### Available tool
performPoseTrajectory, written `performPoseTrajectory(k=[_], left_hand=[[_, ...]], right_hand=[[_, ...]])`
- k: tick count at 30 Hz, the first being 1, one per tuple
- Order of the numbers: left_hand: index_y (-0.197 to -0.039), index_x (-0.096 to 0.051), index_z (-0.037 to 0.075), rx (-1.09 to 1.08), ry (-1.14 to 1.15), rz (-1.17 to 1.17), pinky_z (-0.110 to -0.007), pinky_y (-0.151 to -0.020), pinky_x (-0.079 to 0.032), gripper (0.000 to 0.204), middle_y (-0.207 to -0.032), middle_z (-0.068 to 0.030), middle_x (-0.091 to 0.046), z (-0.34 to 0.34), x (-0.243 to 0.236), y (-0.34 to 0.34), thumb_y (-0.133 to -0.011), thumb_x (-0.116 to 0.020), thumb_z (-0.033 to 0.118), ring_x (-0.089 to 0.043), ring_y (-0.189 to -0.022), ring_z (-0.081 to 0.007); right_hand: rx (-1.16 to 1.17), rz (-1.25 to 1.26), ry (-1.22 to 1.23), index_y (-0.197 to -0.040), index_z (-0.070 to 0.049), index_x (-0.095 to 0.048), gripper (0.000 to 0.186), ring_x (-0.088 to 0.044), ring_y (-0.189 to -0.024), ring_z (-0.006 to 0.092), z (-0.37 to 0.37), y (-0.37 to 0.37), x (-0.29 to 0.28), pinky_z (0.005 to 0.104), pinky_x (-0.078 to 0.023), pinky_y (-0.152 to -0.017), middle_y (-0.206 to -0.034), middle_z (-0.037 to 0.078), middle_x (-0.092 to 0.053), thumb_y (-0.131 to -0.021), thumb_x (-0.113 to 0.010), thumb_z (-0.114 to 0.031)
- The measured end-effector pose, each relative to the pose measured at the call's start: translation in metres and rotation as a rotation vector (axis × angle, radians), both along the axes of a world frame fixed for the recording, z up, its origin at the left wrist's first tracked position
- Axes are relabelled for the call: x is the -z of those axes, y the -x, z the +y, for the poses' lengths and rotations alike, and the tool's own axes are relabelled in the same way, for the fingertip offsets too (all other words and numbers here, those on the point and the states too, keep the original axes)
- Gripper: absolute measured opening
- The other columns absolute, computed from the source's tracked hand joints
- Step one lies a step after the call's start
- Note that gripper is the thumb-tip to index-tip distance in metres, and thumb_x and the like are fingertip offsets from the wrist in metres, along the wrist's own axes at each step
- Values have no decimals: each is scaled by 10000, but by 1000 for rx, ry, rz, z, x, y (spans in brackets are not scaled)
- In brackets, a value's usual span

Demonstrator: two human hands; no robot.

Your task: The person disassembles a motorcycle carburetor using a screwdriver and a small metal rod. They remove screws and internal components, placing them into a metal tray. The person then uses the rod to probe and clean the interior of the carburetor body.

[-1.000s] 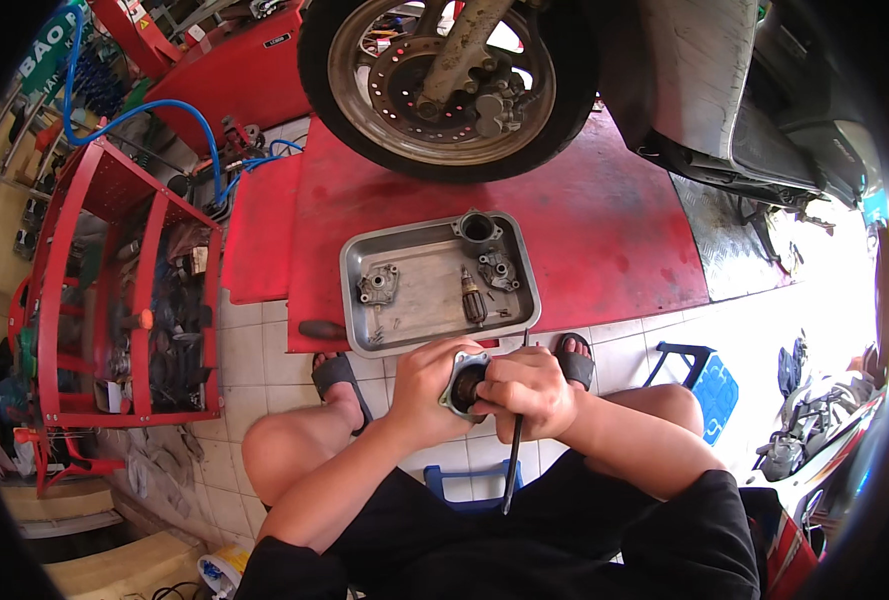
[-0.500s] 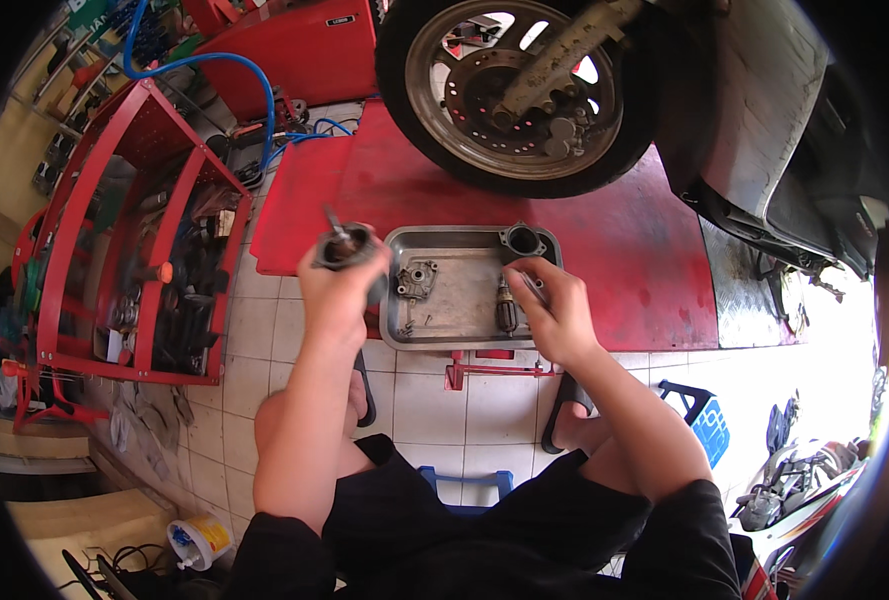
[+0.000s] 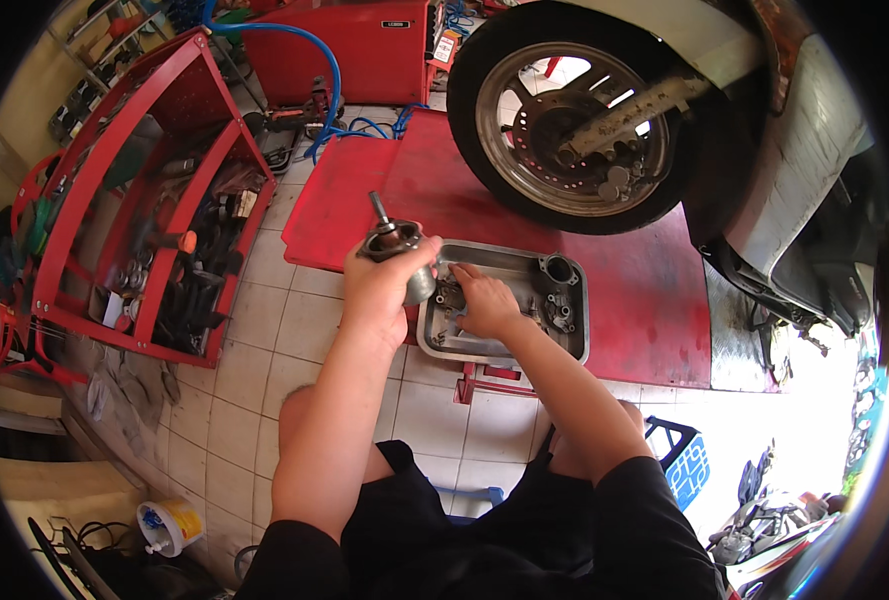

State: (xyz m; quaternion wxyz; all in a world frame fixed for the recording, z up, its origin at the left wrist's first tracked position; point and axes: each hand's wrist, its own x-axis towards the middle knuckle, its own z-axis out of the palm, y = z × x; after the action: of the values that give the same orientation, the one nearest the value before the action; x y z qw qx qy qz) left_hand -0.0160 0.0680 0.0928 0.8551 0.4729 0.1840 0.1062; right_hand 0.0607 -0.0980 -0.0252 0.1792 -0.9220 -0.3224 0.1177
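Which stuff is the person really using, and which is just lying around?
In use: left hand holding a metal part; right hand reaching into the metal tray.
Lying about: red tool cart, blue hose, motorbike wheel, blue crate.

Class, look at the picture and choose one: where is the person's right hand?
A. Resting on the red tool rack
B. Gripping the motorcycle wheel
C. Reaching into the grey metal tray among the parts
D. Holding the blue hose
C: the right hand lies inside the grey metal tray, while the left hand holds a round metal part beside it.
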Motion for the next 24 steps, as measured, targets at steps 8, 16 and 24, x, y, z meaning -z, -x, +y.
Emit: performPoseTrajectory(k=[8, 16, 24], left_hand=[[-983, -663, 38, 141, -92, -31, -303, -693, -515, 277, -843, -53, -667, -4, -3, 5, -758, -823, 21, -642, -744, -160], [-1105, -662, 1, 564, -294, -14, -281, -825, -546, 508, -1021, -75, -692, -18, 0, 22, -665, -911, 52, -659, -922, -138], [-1059, -579, 3, 521, -743, -158, -317, -822, -529, 613, -968, -87, -669, -58, 19, 37, -594, -955, 139, -658, -889, -158]], right_hand=[[207, -33, -82, -1357, -87, -571, 768, -638, -1107, 357, -14, 8, -14, 447, -534, -928, -1281, 118, -631, -626, -787, -175], [459, 702, -845, -1387, 11, -524, 709, -590, -694, 102, -101, 31, -100, 251, -425, -573, -875, 46, -681, -767, -810, -177], [159, 1150, -1396, -1447, 82, -379, 812, -335, -568, 11, -159, 65, -100, 200, -244, -496, -1075, 50, -620, -820, -797, -221]])
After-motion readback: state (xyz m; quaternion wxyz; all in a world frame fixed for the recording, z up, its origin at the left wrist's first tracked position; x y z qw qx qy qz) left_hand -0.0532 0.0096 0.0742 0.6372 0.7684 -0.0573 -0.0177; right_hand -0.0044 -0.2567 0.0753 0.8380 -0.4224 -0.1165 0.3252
